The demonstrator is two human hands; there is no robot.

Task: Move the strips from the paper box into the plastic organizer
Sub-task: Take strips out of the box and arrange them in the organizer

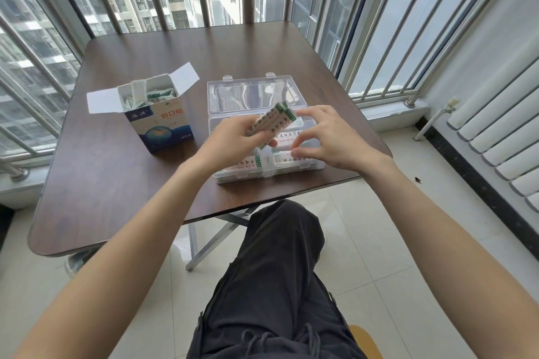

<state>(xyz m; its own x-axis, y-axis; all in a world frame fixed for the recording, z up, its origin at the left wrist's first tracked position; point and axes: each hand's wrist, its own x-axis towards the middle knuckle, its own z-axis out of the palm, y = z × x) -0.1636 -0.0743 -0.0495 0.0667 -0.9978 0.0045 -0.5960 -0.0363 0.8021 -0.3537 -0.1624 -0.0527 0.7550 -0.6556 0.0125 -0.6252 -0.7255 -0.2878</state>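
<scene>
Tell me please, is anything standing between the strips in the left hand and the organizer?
Nothing visible does. The left hand holds the strips right over the organizer, its lid open; the right hand hovers beside them.

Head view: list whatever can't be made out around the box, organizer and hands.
- Box: how many strips remain; its walls hide the inside.
- Organizer: its middle; both hands cover it.
- Strips held by the left hand: count unclear, since they overlap.
- Right hand: whether its fingertips touch anything; too blurred.
- Strip print: too small.
</scene>
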